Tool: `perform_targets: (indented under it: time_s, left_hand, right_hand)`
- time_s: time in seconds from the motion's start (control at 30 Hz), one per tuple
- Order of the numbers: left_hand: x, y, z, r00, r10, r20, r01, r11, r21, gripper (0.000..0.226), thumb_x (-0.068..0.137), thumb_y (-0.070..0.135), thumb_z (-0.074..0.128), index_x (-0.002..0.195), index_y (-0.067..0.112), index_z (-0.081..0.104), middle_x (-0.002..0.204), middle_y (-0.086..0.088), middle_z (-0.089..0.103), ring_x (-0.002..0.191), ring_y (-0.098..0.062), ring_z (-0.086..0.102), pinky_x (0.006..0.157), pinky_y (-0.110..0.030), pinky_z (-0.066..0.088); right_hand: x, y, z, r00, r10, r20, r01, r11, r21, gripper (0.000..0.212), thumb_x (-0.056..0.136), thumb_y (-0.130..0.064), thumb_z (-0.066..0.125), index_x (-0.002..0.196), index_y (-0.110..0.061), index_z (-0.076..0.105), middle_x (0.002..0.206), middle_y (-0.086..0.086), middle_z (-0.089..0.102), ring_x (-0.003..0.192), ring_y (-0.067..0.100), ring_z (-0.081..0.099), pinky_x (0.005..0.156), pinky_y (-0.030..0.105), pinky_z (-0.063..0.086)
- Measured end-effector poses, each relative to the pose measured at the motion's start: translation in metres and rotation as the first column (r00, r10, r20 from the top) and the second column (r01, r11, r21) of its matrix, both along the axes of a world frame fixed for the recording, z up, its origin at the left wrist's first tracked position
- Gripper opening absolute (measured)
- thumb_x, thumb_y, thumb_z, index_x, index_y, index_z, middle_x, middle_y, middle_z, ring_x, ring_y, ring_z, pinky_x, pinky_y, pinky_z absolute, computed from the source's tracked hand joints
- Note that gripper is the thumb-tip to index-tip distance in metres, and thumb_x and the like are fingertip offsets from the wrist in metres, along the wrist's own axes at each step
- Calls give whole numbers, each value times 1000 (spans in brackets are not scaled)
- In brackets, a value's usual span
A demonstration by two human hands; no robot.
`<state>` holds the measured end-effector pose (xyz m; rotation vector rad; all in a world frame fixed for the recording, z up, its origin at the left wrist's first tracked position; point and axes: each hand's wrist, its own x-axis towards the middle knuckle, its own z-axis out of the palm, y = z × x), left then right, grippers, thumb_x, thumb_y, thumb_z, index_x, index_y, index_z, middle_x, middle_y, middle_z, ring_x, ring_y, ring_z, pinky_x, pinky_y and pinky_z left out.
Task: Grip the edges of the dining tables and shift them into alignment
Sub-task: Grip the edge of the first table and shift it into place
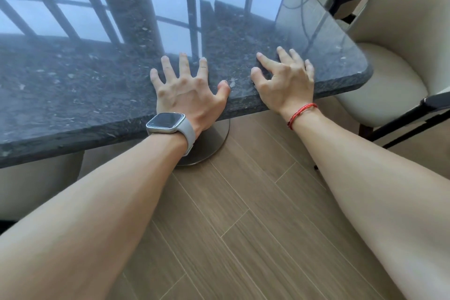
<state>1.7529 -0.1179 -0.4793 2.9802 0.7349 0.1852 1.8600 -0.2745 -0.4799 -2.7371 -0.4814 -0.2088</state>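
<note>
Head view: the dark stone dining table fills the upper frame, its near edge running across to a rounded corner at right. The left hand, watch on its wrist, lies spread flat on the top at that edge, gripping nothing. The right hand, wearing a red bracelet, rests bent fingertips on the top nearer the corner, grasping nothing. A cream chair stands beside the corner.
</note>
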Motion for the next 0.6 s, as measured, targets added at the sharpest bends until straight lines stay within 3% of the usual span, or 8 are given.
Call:
perform_targets:
  time_s: [0.2, 0.27, 0.33, 0.43, 0.5, 0.6]
  left_hand:
    - [-8, 3, 7, 997, -67, -24, 64, 991, -113, 79, 95, 71, 34, 160, 28, 29, 171, -14, 15, 158, -39, 6, 124, -63, 3]
    - [-14, 7, 14, 994, -111, 20, 113, 965, -235, 81, 91, 72, 40, 158, 27, 36, 171, -11, 19, 159, -33, 7, 124, -61, -2]
    - [-23, 12, 24, 987, -117, 107, 152, 892, -425, 86, 84, 72, 39, 154, 23, 43, 166, -8, 31, 158, -28, 15, 126, -56, 0]
    - [-42, 14, 44, 960, -108, 256, 255, 713, -653, 87, 82, 70, 44, 152, 18, 46, 158, -5, 42, 149, -20, 34, 125, -40, 20]
    - [-57, 16, 57, 947, -92, 308, 298, 609, -735, 81, 85, 65, 49, 152, 19, 44, 156, 0, 42, 145, -15, 39, 120, -30, 28]
    - [-79, 21, 78, 929, 11, 369, 307, 532, -789, 78, 85, 67, 46, 151, 27, 46, 150, 8, 44, 132, -6, 48, 109, -23, 41]
  right_hand:
    - [-22, 11, 29, 972, -49, -229, 44, 999, -28, 53, 97, -58, 44, 145, -37, 51, 164, 14, 29, 154, 32, 17, 123, 58, 8]
    - [-33, 15, 39, 955, -20, -297, 24, 1000, 7, 60, 94, -65, 43, 148, -38, 46, 162, 15, 32, 153, 31, 20, 122, 60, 10]
    - [-45, 15, 50, 938, 30, -344, 11, 993, 117, 67, 92, -68, 44, 151, -35, 42, 157, 12, 42, 149, 29, 31, 120, 59, 21]
    - [-63, 14, 74, 909, 92, -407, 39, 953, 302, 66, 94, -63, 49, 152, -33, 39, 150, 10, 50, 137, 25, 47, 113, 46, 38]
    - [-75, 15, 89, 898, 117, -423, 61, 921, 384, 61, 95, -61, 51, 149, -36, 40, 143, 8, 52, 128, 23, 52, 107, 43, 43]
    - [-93, 15, 112, 881, 170, -442, 63, 883, 465, 54, 98, -58, 51, 147, -37, 42, 139, 5, 53, 125, 19, 53, 100, 35, 41]
